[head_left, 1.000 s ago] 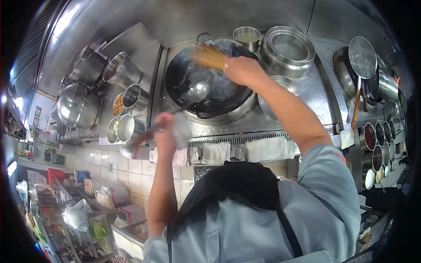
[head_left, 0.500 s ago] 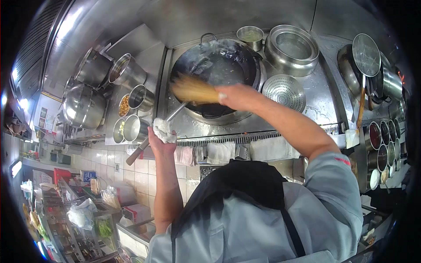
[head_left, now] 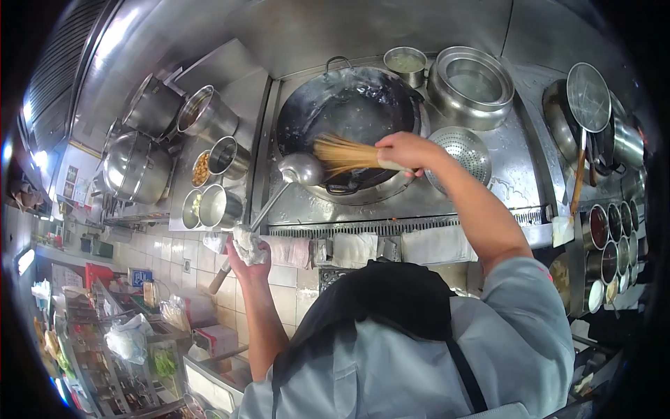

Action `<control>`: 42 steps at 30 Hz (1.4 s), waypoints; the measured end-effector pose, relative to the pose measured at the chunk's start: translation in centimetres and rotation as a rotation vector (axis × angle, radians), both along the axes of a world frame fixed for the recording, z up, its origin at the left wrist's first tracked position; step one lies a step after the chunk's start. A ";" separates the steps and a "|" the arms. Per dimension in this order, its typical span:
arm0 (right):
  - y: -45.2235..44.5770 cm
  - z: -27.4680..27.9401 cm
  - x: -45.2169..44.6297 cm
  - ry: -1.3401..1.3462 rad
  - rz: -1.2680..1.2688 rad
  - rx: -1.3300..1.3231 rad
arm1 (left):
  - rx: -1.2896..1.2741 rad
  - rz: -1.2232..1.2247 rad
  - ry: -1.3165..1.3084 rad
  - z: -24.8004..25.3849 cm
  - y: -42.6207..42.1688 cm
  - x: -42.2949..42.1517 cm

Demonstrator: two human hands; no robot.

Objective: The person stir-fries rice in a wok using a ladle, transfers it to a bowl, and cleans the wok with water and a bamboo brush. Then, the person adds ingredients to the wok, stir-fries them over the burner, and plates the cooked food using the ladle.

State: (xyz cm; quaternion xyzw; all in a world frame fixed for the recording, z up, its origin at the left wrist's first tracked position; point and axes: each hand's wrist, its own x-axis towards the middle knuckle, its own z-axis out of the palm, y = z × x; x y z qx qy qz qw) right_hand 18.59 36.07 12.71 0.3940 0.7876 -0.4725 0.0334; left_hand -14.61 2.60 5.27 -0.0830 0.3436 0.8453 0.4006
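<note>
My left hand [head_left: 252, 264] is wrapped round the handle of a metal ladle [head_left: 301, 169], together with a white cloth [head_left: 248, 244]. The ladle's bowl is at the lower left rim of a large black wok [head_left: 342, 105]. My right hand [head_left: 410, 153] grips the end of a bamboo brush [head_left: 347, 153], whose bristles point left over the wok's near edge, beside the ladle bowl. The wok holds no food that I can make out, and its surface looks wet. A perforated steel strainer [head_left: 460, 157] lies right of the wok, partly behind my right wrist.
Behind and right of the wok stand a small pot [head_left: 405, 64] and a large steel pot [head_left: 472, 87]. Several pots, one a domed steel pot [head_left: 132, 167], are on the left. A mesh skimmer [head_left: 588, 98] rests at the right. Folded cloths [head_left: 354, 249] hang along the stove front.
The ladle bowl has come up out of the wok to its lower left rim. The brush has swung from the wok's left side toward the right, and both hands have shifted slightly.
</note>
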 end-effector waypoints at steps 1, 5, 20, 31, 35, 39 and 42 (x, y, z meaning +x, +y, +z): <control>-0.1 0.6 0.6 0.059 -0.037 -0.050 | -0.002 0.007 -0.025 -1.4 -0.6 -0.8; -0.6 -1.7 -1.1 0.200 -0.051 -0.210 | -0.034 -0.001 -0.277 -8.7 -1.7 -5.8; 5.7 2.2 -2.9 -0.013 0.064 -0.035 | -0.145 -0.011 -0.295 -12.4 -0.2 -7.6; 6.7 3.3 -5.2 -0.095 0.080 -0.040 | -0.175 0.003 -0.284 -11.3 0.4 -6.9; 3.8 0.2 -5.5 -0.107 0.147 -0.195 | -0.198 0.044 -0.243 -10.0 0.5 -5.4; 5.7 -0.1 -2.1 -0.143 0.053 -0.116 | -0.052 -0.077 0.138 -8.3 -0.7 -6.1; 1.7 5.1 1.4 0.125 -0.109 -0.034 | -0.092 0.136 0.363 -1.8 0.6 -3.1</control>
